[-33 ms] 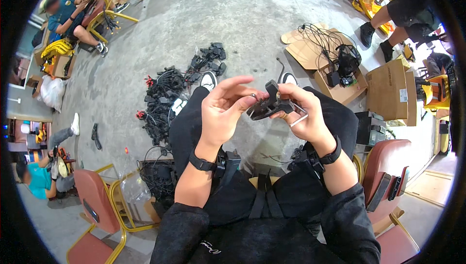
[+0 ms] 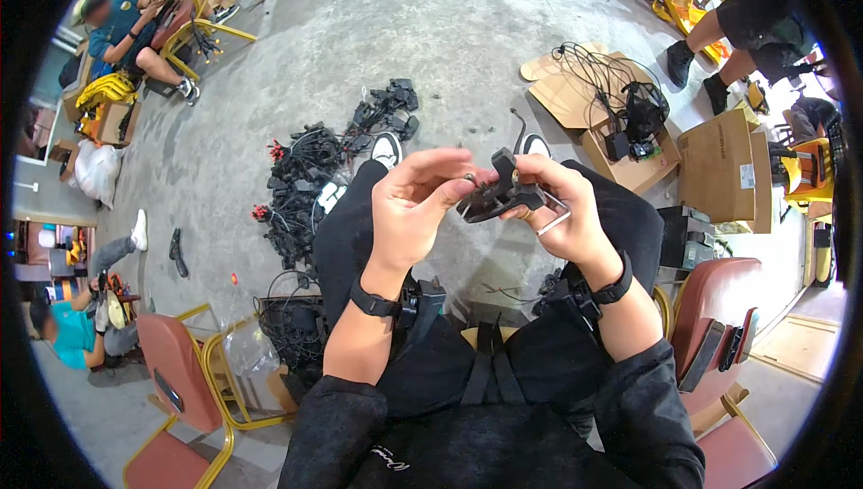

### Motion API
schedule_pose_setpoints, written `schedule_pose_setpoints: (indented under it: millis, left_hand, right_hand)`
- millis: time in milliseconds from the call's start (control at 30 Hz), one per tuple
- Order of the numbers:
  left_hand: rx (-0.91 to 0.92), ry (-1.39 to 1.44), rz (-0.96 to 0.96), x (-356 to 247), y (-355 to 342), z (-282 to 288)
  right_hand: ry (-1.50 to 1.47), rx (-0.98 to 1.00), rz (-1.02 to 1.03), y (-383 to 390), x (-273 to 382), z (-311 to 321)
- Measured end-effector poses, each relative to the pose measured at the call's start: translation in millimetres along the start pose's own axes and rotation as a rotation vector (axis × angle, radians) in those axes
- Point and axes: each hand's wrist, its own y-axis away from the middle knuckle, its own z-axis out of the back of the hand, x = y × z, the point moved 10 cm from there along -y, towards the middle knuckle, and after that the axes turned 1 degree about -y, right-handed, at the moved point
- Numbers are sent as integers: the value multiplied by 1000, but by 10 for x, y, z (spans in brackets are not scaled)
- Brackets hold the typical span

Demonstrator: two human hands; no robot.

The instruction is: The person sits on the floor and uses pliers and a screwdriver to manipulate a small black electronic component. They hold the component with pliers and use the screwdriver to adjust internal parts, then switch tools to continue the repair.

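Above my lap, my right hand (image 2: 562, 210) grips a black moulded part (image 2: 490, 201) with a curved, lever-like body and an upright block. A thin dark cable (image 2: 521, 125) sticks up from it. A thin silver rod (image 2: 553, 223) also lies across the fingers of that hand. At the part's left end, my left hand (image 2: 413, 197) has thumb and forefinger pinched together around something too small to make out, and its other fingers stretch out above. Both wrists wear black straps with small black devices.
A pile of black parts and wires (image 2: 306, 174) lies on the floor left of my legs. An open cardboard box (image 2: 629, 161) holds cables at the right. Chairs (image 2: 180, 368) stand on either side. Other people (image 2: 117, 26) are at the left and upper right.
The outstretched fingers of my left hand have dipped slightly toward the black part. My right hand and the part stay where they were.
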Motion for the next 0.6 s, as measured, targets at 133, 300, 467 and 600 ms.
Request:
schedule_pose_setpoints:
  millis: [133,300,467,600]
  left_hand:
    - [9,-2,-6,33,18,40]
    - [6,-9,46,86,23,67]
    - [23,-116,36,49,23,28]
    - [78,-185,-24,-9,7,-10]
  right_hand:
    - [-1,42,-20,-33,69,-20]
    - [29,117,-96,-48,73,-48]
    - [-26,158,-165,-28,57,-69]
    - [-86,164,-215,-32,53,-95]
